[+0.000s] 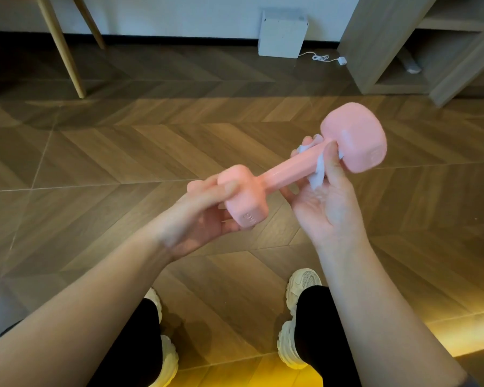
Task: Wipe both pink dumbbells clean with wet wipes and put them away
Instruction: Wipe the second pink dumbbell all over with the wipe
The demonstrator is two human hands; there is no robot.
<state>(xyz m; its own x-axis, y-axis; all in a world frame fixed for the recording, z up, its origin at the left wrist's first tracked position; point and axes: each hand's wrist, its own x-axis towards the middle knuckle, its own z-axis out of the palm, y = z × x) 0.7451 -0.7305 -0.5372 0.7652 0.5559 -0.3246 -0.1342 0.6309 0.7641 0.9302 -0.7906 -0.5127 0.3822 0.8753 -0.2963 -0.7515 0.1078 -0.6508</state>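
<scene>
- Seen from the head camera, the left hand [204,210] has its fingers and thumb curled round the near head of the pink dumbbell [284,173], gripping it from the side.
- The right hand [326,203] lies palm up under the handle, and its thumb and fingertips pinch a white wet wipe [317,178] round the handle, right against the far head.
- The dumbbell is in the air between the two hands, above the wooden floor [123,152]. It is tilted, with its near head low on the left and its far head high on the right.
- The bare part of the handle shines as if wet.
- Most of the wipe is hidden behind the handle and the thumb; only crumpled edges show.
- The right fingers sit mostly behind the handle, so only their tips are visible.
- Raised lettering on both heads is too blurred to read.
- Below, pale shoes [302,280] and dark trouser legs are partly covered by the forearms.
- At the far wall stand a white box [281,34] with a cable, a shelf unit [389,51] and wooden legs [65,51], all cut off by the top edge.
</scene>
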